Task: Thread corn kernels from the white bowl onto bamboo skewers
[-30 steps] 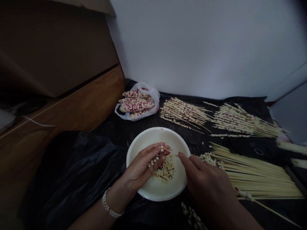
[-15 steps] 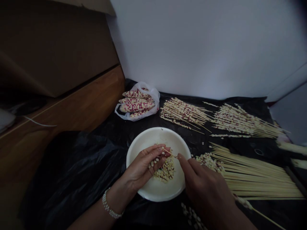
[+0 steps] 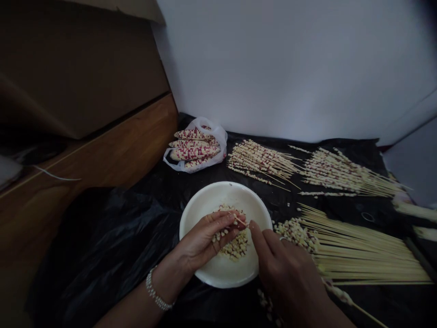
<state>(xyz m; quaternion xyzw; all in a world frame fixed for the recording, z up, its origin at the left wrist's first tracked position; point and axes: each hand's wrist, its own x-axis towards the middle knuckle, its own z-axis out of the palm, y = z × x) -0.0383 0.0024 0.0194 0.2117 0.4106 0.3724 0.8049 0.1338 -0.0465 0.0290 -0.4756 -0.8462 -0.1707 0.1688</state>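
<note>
Over the white bowl (image 3: pixel 261 205), my left hand (image 3: pixel 205 234) is closed around several corn kernels, one pinched near its fingertips. My right hand (image 3: pixel 290 269) grips a bamboo skewer (image 3: pixel 241 222), whose bare tip points at the pinched kernel. Behind the right hand, the lower part of a skewer carries threaded kernels and ends in bare stick at the bottom right; most of its middle is hidden by the hand. Loose pale and purple kernels (image 3: pixel 239 246) lie in the bowl beneath both hands.
A plastic bag (image 3: pixel 221 136) of speckled corn cobs (image 3: pixel 194 152) stands behind the bowl. Two piles of threaded skewers (image 3: pixel 262 159) lie at the back right. Bare skewers (image 3: pixel 368 259) and a heap of kernels (image 3: pixel 297 234) are on the right, on black plastic sheeting (image 3: pixel 119 237).
My right hand has moved slightly left and down, bringing the skewer closer to my left fingers. The threaded skewer part behind it has shifted left and down too.
</note>
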